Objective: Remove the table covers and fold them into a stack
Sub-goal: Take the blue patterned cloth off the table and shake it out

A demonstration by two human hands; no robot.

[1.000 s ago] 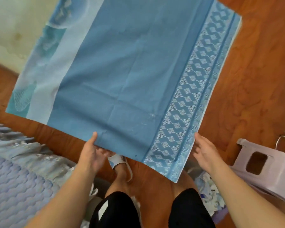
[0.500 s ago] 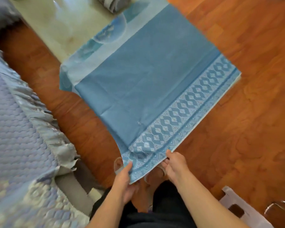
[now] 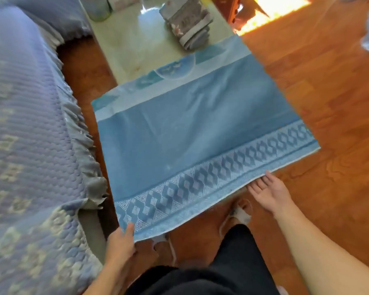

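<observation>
A blue table cover (image 3: 192,128) with a pale patterned border is stretched out flat in the air, its far end lying over the near end of a pale low table (image 3: 126,50). My left hand (image 3: 121,243) grips the cover's near left corner, thumb on top. My right hand (image 3: 268,192) is palm up with straight fingers, its fingertips touching the near edge right of the middle. A stack of folded grey covers (image 3: 188,20) sits further back on the table.
A sofa with a quilted lilac cover (image 3: 28,145) runs along the left. Reddish wooden floor (image 3: 328,103) lies to the right, with a bright sun patch at the top. My legs and slippered feet are below the cover.
The hands were close together at one corner half a second ago; now they are spread apart along the near edge. The view has swung, showing the table and the folded stack.
</observation>
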